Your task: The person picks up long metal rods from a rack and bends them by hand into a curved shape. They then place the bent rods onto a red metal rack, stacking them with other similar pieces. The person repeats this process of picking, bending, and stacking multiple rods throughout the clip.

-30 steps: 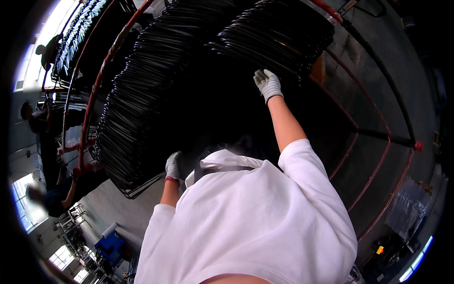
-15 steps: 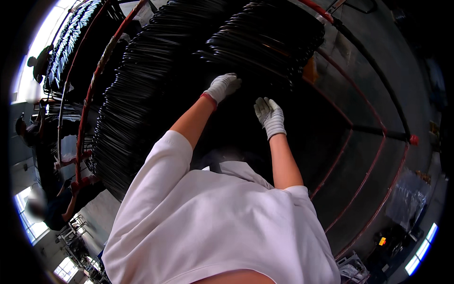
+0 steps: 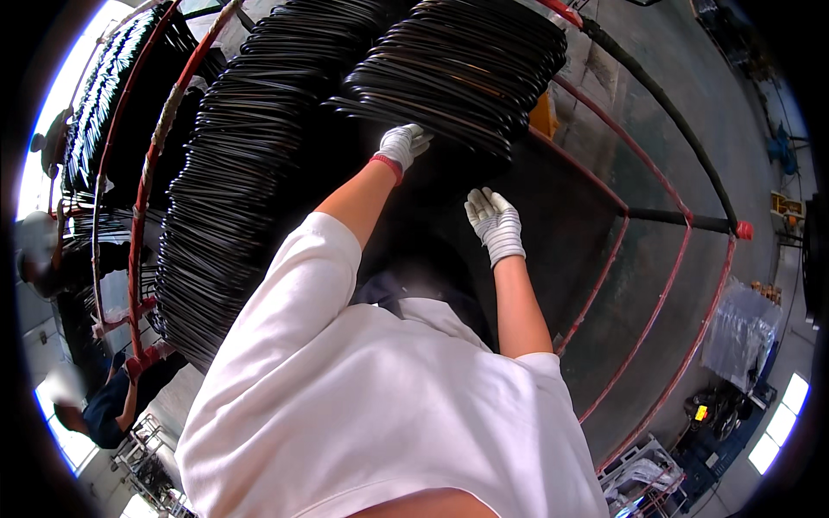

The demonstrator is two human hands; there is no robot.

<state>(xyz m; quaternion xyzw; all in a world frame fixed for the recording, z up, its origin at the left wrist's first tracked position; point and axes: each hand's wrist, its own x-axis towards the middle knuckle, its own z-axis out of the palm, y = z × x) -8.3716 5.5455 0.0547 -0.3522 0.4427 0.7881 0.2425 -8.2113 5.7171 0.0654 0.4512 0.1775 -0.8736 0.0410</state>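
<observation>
My left hand (image 3: 404, 145), in a white knit glove with a red cuff, reaches to the lower edge of a stack of glossy black thin rods or wire pieces (image 3: 458, 69). Its fingers are extended and partly apart, with nothing visible in them; whether they touch the stack I cannot tell. Lower and to the right, my right hand (image 3: 494, 223), in a similar white glove, hangs apart from the stack with its fingers stretched and slightly curved, holding nothing. A longer, curved row of the same black pieces (image 3: 233, 173) fills the left side, beside my left forearm.
A red-and-black tube frame surrounds the stacks, with a red rail (image 3: 148, 173) at left and a black bar (image 3: 669, 104) at right. Other people (image 3: 108, 406) work beyond the left rail. A clear plastic-wrapped bundle (image 3: 741, 332) stands at far right.
The view has shifted and brightened; the stacks and frame now lie further left in the picture. My left fingers sit closer to the upper stack's edge. My right hand keeps nearly the same pose.
</observation>
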